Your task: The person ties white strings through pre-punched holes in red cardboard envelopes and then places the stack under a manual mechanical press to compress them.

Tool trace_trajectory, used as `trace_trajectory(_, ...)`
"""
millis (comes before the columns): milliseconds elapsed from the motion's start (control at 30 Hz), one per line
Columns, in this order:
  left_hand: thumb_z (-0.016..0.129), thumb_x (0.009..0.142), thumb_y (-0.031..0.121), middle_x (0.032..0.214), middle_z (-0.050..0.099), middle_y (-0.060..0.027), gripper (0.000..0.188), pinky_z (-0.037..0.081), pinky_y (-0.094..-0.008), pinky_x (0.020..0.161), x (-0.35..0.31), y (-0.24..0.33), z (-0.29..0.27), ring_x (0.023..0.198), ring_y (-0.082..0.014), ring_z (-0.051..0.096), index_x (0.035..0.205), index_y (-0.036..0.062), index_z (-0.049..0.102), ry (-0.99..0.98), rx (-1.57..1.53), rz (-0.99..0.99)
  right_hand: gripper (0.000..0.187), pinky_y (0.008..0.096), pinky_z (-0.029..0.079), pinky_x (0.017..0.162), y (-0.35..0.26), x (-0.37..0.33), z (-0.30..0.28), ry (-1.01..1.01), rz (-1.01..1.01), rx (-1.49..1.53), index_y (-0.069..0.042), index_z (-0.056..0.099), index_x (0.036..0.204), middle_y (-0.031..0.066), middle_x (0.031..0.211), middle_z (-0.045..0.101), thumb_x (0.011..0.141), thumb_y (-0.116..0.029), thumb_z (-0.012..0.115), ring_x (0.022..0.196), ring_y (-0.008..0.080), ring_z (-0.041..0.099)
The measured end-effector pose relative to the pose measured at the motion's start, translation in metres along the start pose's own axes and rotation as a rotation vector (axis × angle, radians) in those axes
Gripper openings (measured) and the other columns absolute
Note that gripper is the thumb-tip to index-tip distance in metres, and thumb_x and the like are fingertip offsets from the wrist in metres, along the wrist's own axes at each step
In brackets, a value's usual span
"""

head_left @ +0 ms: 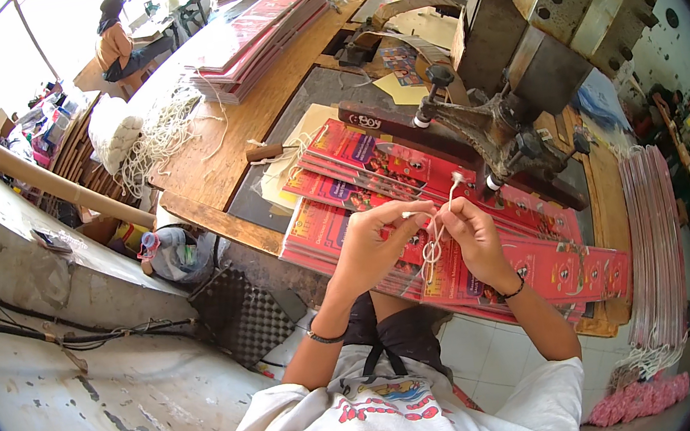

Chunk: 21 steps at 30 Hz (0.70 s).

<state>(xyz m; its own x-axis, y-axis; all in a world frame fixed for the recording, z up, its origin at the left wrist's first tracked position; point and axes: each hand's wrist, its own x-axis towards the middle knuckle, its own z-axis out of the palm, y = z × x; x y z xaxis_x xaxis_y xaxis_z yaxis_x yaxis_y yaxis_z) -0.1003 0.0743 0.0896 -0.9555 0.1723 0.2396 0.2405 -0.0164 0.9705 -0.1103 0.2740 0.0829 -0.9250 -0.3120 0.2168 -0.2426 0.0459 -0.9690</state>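
Note:
My left hand (373, 246) pinches one end of a white cord (432, 255) between thumb and fingers. Close beside it, my right hand (474, 238) also pinches the cord; an end sticks up above its fingers. Loose loops of the cord hang between the two hands. Under them lie flat, long red printed pieces (533, 270) in overlapping stacks along the table's front edge. An awl-like tool with a wooden handle (265, 152) rests left of these stacks, near some yellow paper sheets (288, 171).
A heavy metal machine (513, 109) stands over the wooden table (209, 159). Behind are a tall red stack (263, 36) and a heap of white cords (166, 130). Corded bundles (656, 255) hang at the right edge. Two people sit farther back.

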Motion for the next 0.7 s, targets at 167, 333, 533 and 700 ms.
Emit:
trace_trajectory(167, 0.069, 0.094, 0.009, 0.088, 0.068, -0.0017, 0.02, 0.048, -0.0218, 0.068, -0.003, -0.006, 0.006, 0.08, -0.0061, 0.06, 0.111, -0.0004, 0.073, 0.028, -0.078, 0.036, 0.023, 0.0259, 0.045, 0.067, -0.009, -0.001, 0.005, -0.075, 0.023, -0.224, -0.001, 0.06, 0.093, 0.0053, 0.08, 0.062, 0.103, -0.022, 0.057, 0.071, 0.0083, 0.055)
trace_trajectory(333, 0.07, 0.093, 0.012, 0.085, 0.065, -0.0028, 0.021, 0.047, -0.0226, 0.067, -0.003, -0.01, 0.009, 0.075, -0.0071, 0.058, 0.109, -0.0015, 0.073, 0.022, 0.015, 0.086, 0.016, 0.0361, 0.046, 0.07, -0.012, -0.001, 0.004, -0.18, -0.214, -0.502, 0.001, 0.06, 0.088, 0.0121, 0.077, 0.06, 0.093, -0.014, 0.065, 0.075, 0.0252, 0.057)
trace_trajectory(533, 0.07, 0.093, 0.013, 0.087, 0.066, -0.0052, 0.019, 0.048, -0.0237, 0.063, 0.0, -0.008, 0.008, 0.07, -0.0077, 0.058, 0.106, -0.0015, 0.073, 0.004, 0.042, 0.089, 0.009, 0.0438, 0.046, 0.074, -0.018, 0.001, 0.003, -0.25, -0.291, -0.54, 0.001, 0.06, 0.077, 0.0155, 0.078, 0.059, 0.079, -0.006, 0.066, 0.081, 0.0335, 0.056)
trace_trajectory(700, 0.074, 0.089, 0.012, 0.086, 0.064, -0.0027, 0.018, 0.042, -0.0237, 0.062, -0.003, 0.0, 0.008, 0.07, -0.0071, 0.051, 0.103, -0.0004, 0.075, -0.025, 0.103, 0.047, 0.009, 0.045, 0.046, 0.077, -0.011, 0.003, -0.001, -0.29, -0.333, -0.54, 0.001, 0.059, 0.07, 0.0165, 0.076, 0.057, 0.074, -0.007, 0.062, 0.081, 0.0346, 0.055)
